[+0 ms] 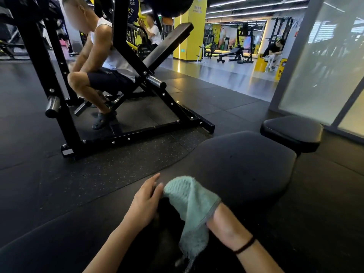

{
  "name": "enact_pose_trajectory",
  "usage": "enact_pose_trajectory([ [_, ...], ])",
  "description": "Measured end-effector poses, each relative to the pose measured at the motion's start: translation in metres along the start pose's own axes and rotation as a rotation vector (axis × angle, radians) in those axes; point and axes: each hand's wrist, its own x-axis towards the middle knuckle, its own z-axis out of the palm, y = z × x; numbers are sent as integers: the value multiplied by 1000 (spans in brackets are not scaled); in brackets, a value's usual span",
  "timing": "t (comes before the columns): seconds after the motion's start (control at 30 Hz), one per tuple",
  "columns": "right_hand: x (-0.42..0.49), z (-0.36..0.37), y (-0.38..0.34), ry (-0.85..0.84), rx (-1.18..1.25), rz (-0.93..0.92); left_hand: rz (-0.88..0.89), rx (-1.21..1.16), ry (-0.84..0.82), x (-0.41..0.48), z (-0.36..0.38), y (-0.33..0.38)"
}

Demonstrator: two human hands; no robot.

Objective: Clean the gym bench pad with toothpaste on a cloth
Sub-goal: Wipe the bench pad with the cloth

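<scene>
The black bench pad (246, 168) fills the lower right, its rounded end pointing away from me. A mint-green cloth (194, 201) is draped over my right hand (217, 214) at the pad's near left edge. The cloth hides the fingers, and only the wrist with a black band shows. A loose corner of the cloth hangs down the pad's side. My left hand (145, 201) lies just left of the cloth with straight, relaxed fingers, their tips against the pad's edge beside the cloth. No toothpaste tube is in view.
A smaller black pad (291, 133) sits beyond the bench's far end. A black machine frame (137, 133) stands on the rubber floor to the left, with a person in a white top crouched inside it. A frosted glass wall (323, 66) rises at right.
</scene>
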Motion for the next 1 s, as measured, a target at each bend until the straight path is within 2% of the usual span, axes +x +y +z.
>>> enact_pose_trajectory([
  [0.07, -1, 5, -21, 29, 24, -40, -119, -169, -96, 3, -2, 15],
  [0.1, -1, 5, -31, 24, 68, -49, -179, -293, -196, 3, -3, 23],
  [0.17, 9, 2, -44, 49, 156, -70, -297, -657, -396, -1, -3, 43],
  [0.2, 12, 2, -50, 62, 177, -72, -389, -836, -420, -3, -4, 53],
  [0.27, 15, 6, -60, 106, 178, -63, -377, -941, -416, 1, -3, 60],
  [0.57, 13, -39, -82, 215, 211, 239, -73, -678, 11, 26, -18, 63],
  [0.7, 7, -65, -90, 476, 139, 288, -15, -576, 114, 36, -30, 70],
  [0.77, 5, -67, -95, 513, 105, 244, -6, -477, 172, 42, -35, 71],
  [0.83, 4, -66, -98, 461, -46, 122, 66, -392, 166, 44, -41, 75],
  [0.9, 0, -61, -102, 401, -366, 13, 168, -333, 88, 45, -44, 79],
  [1.0, 2, -45, -111, 320, -1138, -107, 231, -172, 23, 44, -47, 85],
])
